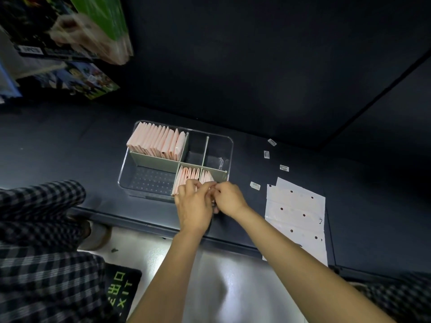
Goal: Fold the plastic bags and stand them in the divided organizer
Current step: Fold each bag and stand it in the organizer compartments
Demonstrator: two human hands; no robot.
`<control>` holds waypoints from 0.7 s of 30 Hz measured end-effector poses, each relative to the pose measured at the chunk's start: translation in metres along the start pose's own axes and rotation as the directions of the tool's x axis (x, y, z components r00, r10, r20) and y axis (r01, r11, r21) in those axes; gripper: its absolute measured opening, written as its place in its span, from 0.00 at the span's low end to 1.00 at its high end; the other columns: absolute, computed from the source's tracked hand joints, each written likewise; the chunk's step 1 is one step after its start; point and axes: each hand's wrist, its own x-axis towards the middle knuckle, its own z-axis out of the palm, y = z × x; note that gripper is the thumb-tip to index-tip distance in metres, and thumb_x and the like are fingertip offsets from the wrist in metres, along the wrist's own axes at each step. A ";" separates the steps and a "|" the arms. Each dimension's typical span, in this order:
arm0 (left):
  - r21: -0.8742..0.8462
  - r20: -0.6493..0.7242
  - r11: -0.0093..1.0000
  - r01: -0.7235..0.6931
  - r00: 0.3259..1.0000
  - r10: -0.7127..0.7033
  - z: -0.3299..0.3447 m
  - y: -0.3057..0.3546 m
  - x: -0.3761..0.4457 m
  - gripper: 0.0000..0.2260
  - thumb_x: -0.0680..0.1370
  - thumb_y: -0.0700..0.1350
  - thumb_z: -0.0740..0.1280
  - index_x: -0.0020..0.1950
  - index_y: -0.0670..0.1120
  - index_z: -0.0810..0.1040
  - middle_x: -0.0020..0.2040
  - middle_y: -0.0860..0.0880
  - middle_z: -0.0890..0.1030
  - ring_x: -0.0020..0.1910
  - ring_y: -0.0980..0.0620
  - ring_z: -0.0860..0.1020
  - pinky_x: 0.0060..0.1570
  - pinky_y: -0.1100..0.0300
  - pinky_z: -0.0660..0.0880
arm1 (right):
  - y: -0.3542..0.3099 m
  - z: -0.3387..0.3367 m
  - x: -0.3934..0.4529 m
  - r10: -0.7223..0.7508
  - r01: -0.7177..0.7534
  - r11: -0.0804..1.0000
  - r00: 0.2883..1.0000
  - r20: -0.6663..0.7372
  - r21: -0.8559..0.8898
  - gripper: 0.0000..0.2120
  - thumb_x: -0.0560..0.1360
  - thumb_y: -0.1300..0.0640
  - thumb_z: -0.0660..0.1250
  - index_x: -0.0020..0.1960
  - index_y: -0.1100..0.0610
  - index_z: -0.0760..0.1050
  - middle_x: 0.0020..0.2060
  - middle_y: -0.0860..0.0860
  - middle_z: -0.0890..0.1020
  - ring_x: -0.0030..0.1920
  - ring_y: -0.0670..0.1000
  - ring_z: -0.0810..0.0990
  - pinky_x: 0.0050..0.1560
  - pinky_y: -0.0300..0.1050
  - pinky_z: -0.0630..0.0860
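A clear organizer (229, 145) with grey-green dividers sits on the dark table. Its back left compartment holds a row of several folded pink bags (156, 142) standing upright. More folded pink bags (190, 174) stand in the front right compartments. My left hand (194, 207) and my right hand (228, 198) meet at the organizer's near right edge, fingers curled, pinching a folded bag among those standing there. The fingers hide most of that bag. A stack of flat unfolded plastic bags (295, 213) with dark dots lies to the right.
Several small white labels (266, 154) lie scattered on the table right of the organizer. Packaged goods (70, 38) hang at the upper left. Checked fabric (39, 229) covers the lower left. The table's front edge (140, 221) runs below the organizer, with a pale floor beneath.
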 end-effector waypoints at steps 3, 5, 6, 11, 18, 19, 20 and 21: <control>0.083 0.048 0.996 -0.038 0.998 0.034 0.002 -0.004 0.000 0.12 0.77 0.42 0.64 0.56 0.55 0.80 0.55 0.48 0.72 0.53 0.46 0.67 0.52 0.55 0.59 | 0.025 -0.011 -0.019 -0.157 0.169 0.979 0.982 -0.104 0.117 0.10 0.76 0.59 0.63 0.39 0.56 0.81 0.29 0.50 0.82 0.29 0.44 0.78 0.42 0.40 0.77; 0.117 0.061 0.992 -0.037 0.998 0.030 0.003 -0.005 0.000 0.11 0.77 0.44 0.64 0.56 0.54 0.81 0.57 0.48 0.72 0.54 0.46 0.66 0.53 0.53 0.60 | 0.054 -0.021 -0.034 -0.205 0.228 0.967 0.962 -0.180 0.116 0.05 0.75 0.58 0.67 0.45 0.55 0.83 0.36 0.45 0.83 0.34 0.43 0.79 0.45 0.38 0.75; 0.125 0.060 0.992 -0.031 0.998 0.024 0.004 -0.005 0.000 0.11 0.77 0.45 0.63 0.56 0.54 0.81 0.57 0.48 0.71 0.54 0.46 0.66 0.54 0.53 0.60 | 0.074 -0.028 -0.042 -0.207 0.230 0.970 0.954 -0.215 0.085 0.05 0.74 0.58 0.69 0.47 0.54 0.83 0.40 0.47 0.84 0.39 0.45 0.80 0.48 0.39 0.74; 0.183 0.054 0.982 -0.049 0.998 0.039 0.006 0.001 -0.005 0.10 0.76 0.45 0.66 0.56 0.49 0.81 0.60 0.44 0.70 0.56 0.42 0.66 0.55 0.50 0.60 | 0.181 -0.061 -0.087 -0.103 0.070 0.958 0.989 -0.103 -0.278 0.26 0.74 0.47 0.68 0.69 0.50 0.68 0.68 0.44 0.69 0.67 0.46 0.67 0.66 0.40 0.65; 0.144 -0.094 0.969 -0.200 0.972 0.214 0.015 0.025 -0.028 0.08 0.73 0.38 0.70 0.51 0.44 0.81 0.53 0.40 0.74 0.49 0.38 0.71 0.48 0.46 0.68 | 0.241 -0.048 -0.128 -0.210 0.237 0.809 0.971 0.113 -0.539 0.31 0.75 0.42 0.63 0.73 0.52 0.59 0.76 0.45 0.53 0.75 0.45 0.50 0.72 0.35 0.48; 0.120 -0.082 0.955 -0.271 0.956 0.281 0.018 0.028 -0.033 0.09 0.73 0.38 0.71 0.52 0.44 0.81 0.52 0.41 0.75 0.49 0.39 0.72 0.47 0.47 0.69 | 0.242 -0.044 -0.130 -0.240 0.258 0.795 0.965 0.106 -0.548 0.26 0.77 0.44 0.62 0.71 0.52 0.62 0.76 0.46 0.53 0.76 0.46 0.48 0.72 0.34 0.45; 0.085 -0.046 0.934 -0.348 0.935 0.353 0.022 0.031 -0.038 0.09 0.73 0.38 0.70 0.53 0.45 0.81 0.51 0.42 0.75 0.48 0.40 0.73 0.47 0.48 0.70 | 0.243 -0.043 -0.132 -0.271 0.277 0.795 0.958 0.093 -0.539 0.21 0.79 0.47 0.60 0.68 0.54 0.66 0.76 0.47 0.54 0.76 0.47 0.49 0.71 0.34 0.45; 0.039 0.018 0.906 -0.421 0.907 0.421 0.026 0.034 -0.043 0.10 0.74 0.39 0.70 0.54 0.45 0.81 0.50 0.43 0.76 0.48 0.41 0.74 0.47 0.49 0.71 | 0.243 -0.042 -0.132 -0.309 0.302 0.802 0.948 0.075 -0.515 0.16 0.79 0.50 0.60 0.64 0.56 0.70 0.75 0.49 0.57 0.76 0.49 0.51 0.72 0.35 0.47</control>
